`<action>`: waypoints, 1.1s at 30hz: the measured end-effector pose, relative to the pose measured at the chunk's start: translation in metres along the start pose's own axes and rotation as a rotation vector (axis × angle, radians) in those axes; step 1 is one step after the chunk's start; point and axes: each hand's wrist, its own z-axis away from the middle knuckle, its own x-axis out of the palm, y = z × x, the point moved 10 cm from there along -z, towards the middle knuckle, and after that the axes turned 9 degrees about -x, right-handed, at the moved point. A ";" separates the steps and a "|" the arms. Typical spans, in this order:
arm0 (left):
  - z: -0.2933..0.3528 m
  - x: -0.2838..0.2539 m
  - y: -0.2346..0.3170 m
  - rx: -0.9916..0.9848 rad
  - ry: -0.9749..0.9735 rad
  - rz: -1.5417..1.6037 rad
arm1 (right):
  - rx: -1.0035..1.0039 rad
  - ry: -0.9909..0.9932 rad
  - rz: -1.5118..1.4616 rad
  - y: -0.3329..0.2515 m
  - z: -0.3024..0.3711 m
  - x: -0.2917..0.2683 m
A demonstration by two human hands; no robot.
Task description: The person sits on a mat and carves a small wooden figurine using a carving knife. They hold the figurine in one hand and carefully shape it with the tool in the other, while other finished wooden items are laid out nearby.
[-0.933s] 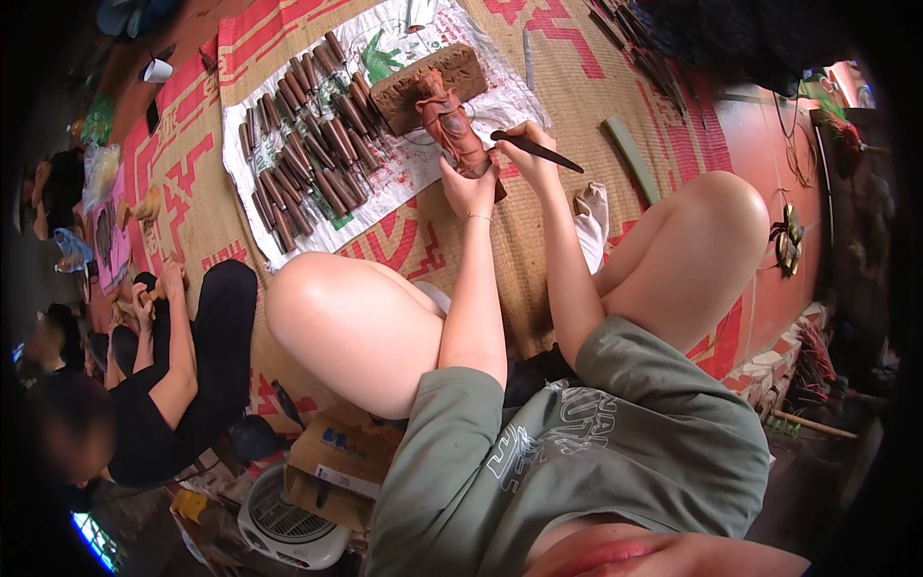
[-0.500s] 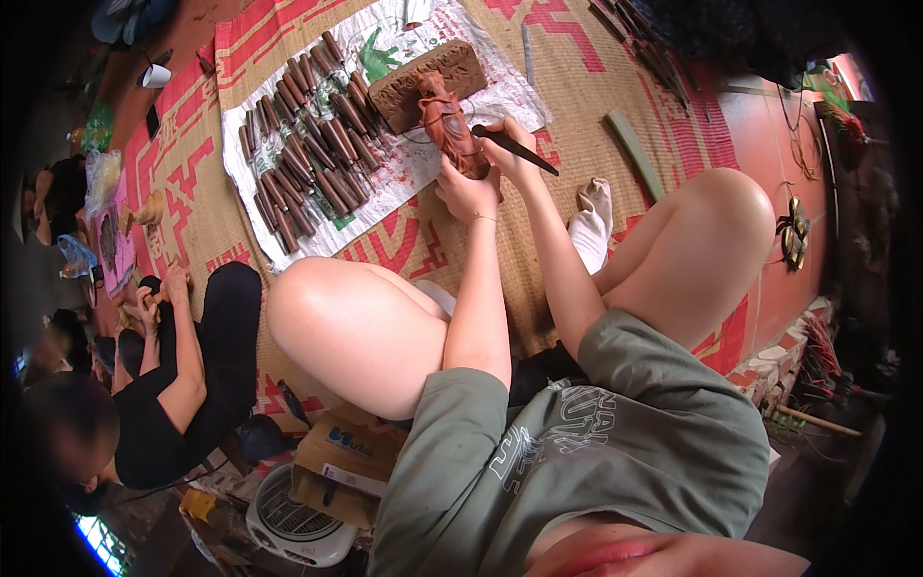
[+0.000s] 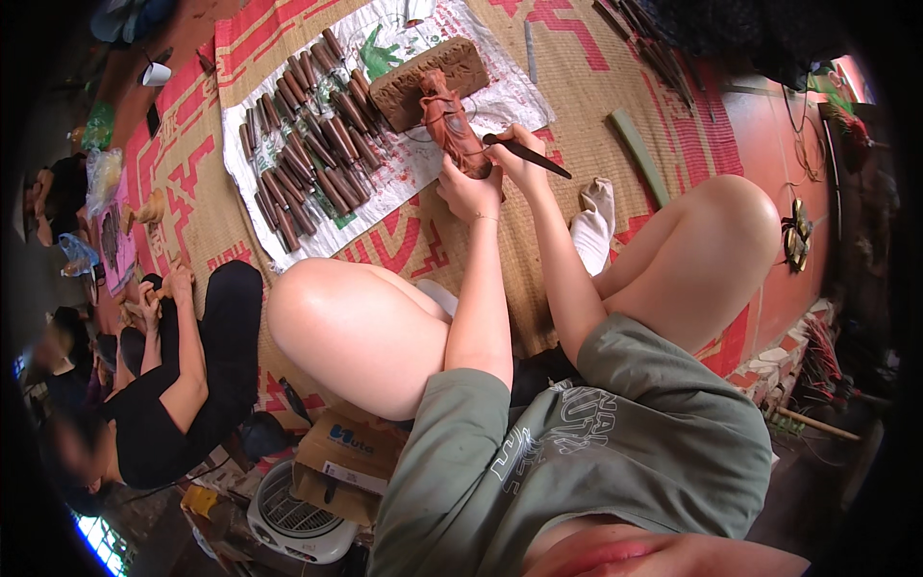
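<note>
A reddish-brown carved wooden figurine [image 3: 449,120] leans at a slant, its upper end against a brown carved block [image 3: 404,85]. My left hand [image 3: 469,192] is closed around the figurine's near end. In my right hand [image 3: 522,159] is a dark tapered tool [image 3: 538,160], gripped between the fingers just right of the figurine. The tool's rounded end points toward the carving, with a small gap between them; its narrow end points right and toward me. Left of the block, several wooden-handled carving chisels [image 3: 317,144] lie in rows on a white printed sheet [image 3: 380,216].
A woven red-and-tan mat [image 3: 567,106] covers the floor. A greenish bar [image 3: 636,159] lies on the right, and more long tools [image 3: 654,58] at the far right. Another person [image 3: 159,404] sits at left, hands on a small piece. A cardboard box [image 3: 341,462] stands near a fan heater [image 3: 303,514].
My right hand has shifted slightly right and nearer to me with the dark tool, away from the figurine. My left hand keeps its hold, almost unmoved.
</note>
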 end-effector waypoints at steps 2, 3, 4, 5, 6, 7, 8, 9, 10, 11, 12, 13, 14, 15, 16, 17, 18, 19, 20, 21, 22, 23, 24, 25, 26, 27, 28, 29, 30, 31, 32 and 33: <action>0.002 0.000 0.000 -0.003 -0.004 0.003 | 0.002 -0.012 0.004 -0.003 -0.006 0.001; 0.002 0.000 0.000 -0.008 -0.005 0.007 | 0.014 -0.019 -0.052 0.001 -0.009 0.006; 0.002 0.000 0.002 -0.010 -0.007 0.014 | 0.024 -0.023 -0.107 0.007 -0.012 0.012; 0.002 0.001 0.003 -0.013 -0.013 0.015 | 0.033 -0.026 -0.161 0.013 -0.012 0.014; 0.002 0.001 0.005 -0.015 -0.019 0.017 | -0.031 -0.038 -0.062 0.013 -0.012 0.011; 0.001 0.001 0.003 -0.023 -0.019 0.018 | -0.002 -0.029 -0.087 0.017 -0.007 0.010; 0.002 0.001 0.001 -0.024 -0.018 0.010 | 0.026 -0.020 -0.111 0.021 0.000 0.009; 0.002 0.000 -0.001 -0.024 -0.018 0.004 | 0.055 -0.009 -0.135 0.024 0.007 0.007; 0.002 0.000 -0.001 -0.021 -0.016 -0.003 | 0.014 -0.004 -0.057 0.017 0.008 0.005; 0.001 -0.001 -0.001 -0.021 -0.013 -0.004 | -0.005 0.014 -0.053 0.012 0.006 0.003; 0.000 -0.001 0.000 -0.021 -0.010 -0.005 | -0.023 0.033 -0.050 0.007 0.002 0.000; 0.001 -0.001 0.001 -0.021 -0.012 -0.006 | -0.039 0.053 -0.044 0.004 -0.001 -0.004; 0.002 -0.001 0.001 -0.024 -0.015 -0.010 | 0.011 0.030 -0.043 0.006 -0.003 -0.005; 0.001 -0.001 0.001 -0.028 -0.019 -0.015 | 0.003 0.001 -0.068 0.004 -0.007 0.001; 0.002 0.001 0.003 -0.029 -0.028 -0.016 | -0.006 -0.024 -0.088 0.005 -0.010 0.007; 0.003 0.002 0.003 -0.023 -0.021 -0.017 | -0.014 -0.048 -0.109 0.006 -0.012 0.011; 0.003 0.003 0.004 -0.017 -0.015 -0.018 | -0.025 -0.053 -0.039 0.008 -0.012 0.010; 0.001 0.001 0.001 -0.017 0.000 -0.022 | -0.017 -0.045 -0.041 0.004 -0.009 0.009; 0.001 0.001 -0.001 -0.019 0.003 -0.021 | -0.010 -0.037 -0.042 0.000 -0.003 0.007; 0.000 0.001 -0.004 -0.020 0.005 -0.020 | -0.003 -0.030 -0.043 -0.004 0.002 0.006; 0.000 0.001 -0.002 -0.014 0.006 -0.015 | 0.056 -0.001 -0.148 0.001 0.005 0.005; 0.000 0.001 0.000 -0.005 0.008 -0.010 | 0.057 0.015 -0.158 0.001 0.003 0.004; 0.000 0.000 0.002 0.003 0.011 -0.006 | 0.059 0.031 -0.168 0.001 0.001 0.002; 0.001 0.000 0.001 0.009 0.012 -0.005 | 0.065 0.046 -0.179 0.000 0.002 0.001; 0.001 0.000 0.001 0.010 0.019 -0.001 | 0.104 0.051 -0.134 0.001 0.000 0.001; 0.000 0.000 0.000 0.011 0.027 0.004 | 0.059 0.035 -0.102 -0.005 -0.003 0.005; 0.001 0.002 0.001 0.013 0.029 0.010 | 0.014 0.021 -0.064 -0.004 -0.007 0.007; 0.002 0.003 0.001 0.014 0.030 0.004 | -0.030 0.007 -0.027 -0.003 -0.010 0.008; 0.002 0.004 0.000 0.015 0.031 -0.001 | -0.060 -0.009 -0.005 -0.001 -0.009 0.008; 0.001 0.002 -0.001 0.013 0.039 -0.007 | -0.034 0.001 -0.023 0.001 -0.006 0.006; 0.000 0.002 -0.002 0.012 0.037 -0.008 | -0.009 0.010 -0.040 0.002 0.000 0.005; 0.000 0.002 -0.003 0.012 0.035 -0.010 | 0.017 0.019 -0.058 0.004 0.004 0.004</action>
